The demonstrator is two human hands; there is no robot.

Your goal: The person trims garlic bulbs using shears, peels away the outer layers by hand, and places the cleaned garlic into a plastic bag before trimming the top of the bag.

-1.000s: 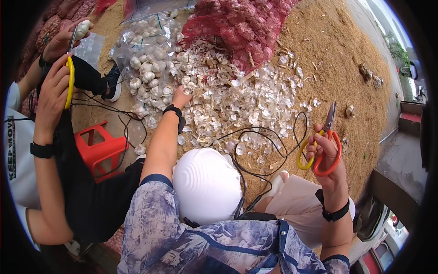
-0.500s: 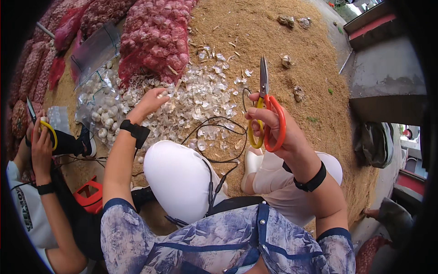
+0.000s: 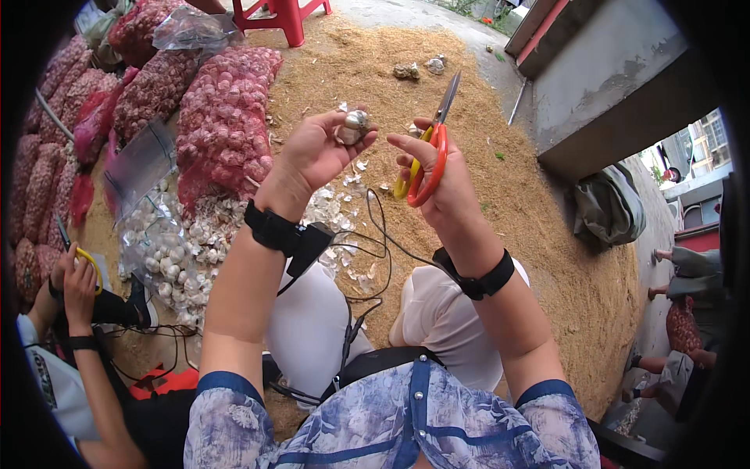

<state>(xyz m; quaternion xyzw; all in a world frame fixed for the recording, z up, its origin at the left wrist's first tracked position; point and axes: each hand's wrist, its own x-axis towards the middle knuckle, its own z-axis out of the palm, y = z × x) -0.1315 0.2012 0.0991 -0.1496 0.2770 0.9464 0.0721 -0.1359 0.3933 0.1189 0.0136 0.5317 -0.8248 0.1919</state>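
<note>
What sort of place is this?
Probably an open-air garlic work area: there are full red mesh sacks, a heap of white garlic bulbs, and scissors with red and yellow handles.

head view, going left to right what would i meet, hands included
Co-worker's yellow-handled scissors → white garlic bulbs → left hand holding a single bulb → right hand holding red-and-yellow-handled scissors → grey-green bundle → red net sack.

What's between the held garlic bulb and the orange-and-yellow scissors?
The head view shows left fingertips and the right thumb between the garlic bulb and the scissors, with a small gap separating them; tan ground lies beyond.
</note>
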